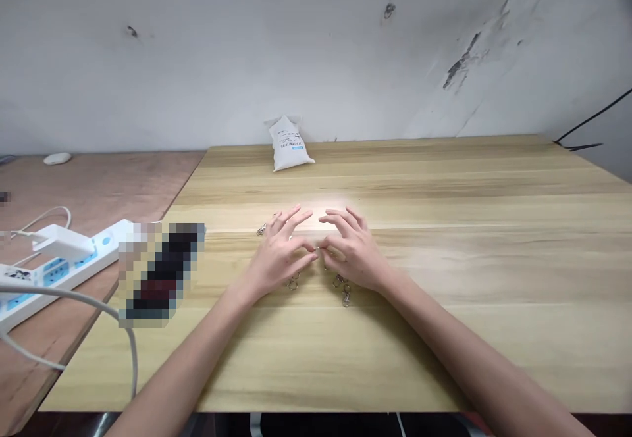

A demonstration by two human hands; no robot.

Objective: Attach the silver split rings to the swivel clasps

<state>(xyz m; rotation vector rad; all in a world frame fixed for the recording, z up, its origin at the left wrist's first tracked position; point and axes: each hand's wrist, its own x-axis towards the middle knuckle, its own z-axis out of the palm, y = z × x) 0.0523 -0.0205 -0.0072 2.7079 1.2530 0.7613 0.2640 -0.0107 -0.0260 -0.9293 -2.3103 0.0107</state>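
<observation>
Over the middle of the wooden table, my left hand [281, 253] and my right hand [350, 249] meet at their fingertips. Each has thumb and index finger pinched together, with the other fingers raised. Between the two pinches shows a tiny shiny metal piece [317, 249], mostly covered by the fingers, so its exact shape is unclear. Small silver rings [293, 283] lie under my left hand's wrist side. Near my right hand are more metal rings [338, 281] and a small metal clasp [346, 300]. Another clasp-like metal piece [261, 229] rests left of my left fingers.
A white plastic packet [290, 146] with a printed label lies by the wall. To the left, a power strip [106, 243] carries a plugged-in white charger [64, 243]. A grey cable [131, 345] curves over the table's left edge, near a pixelated dark object [165, 272].
</observation>
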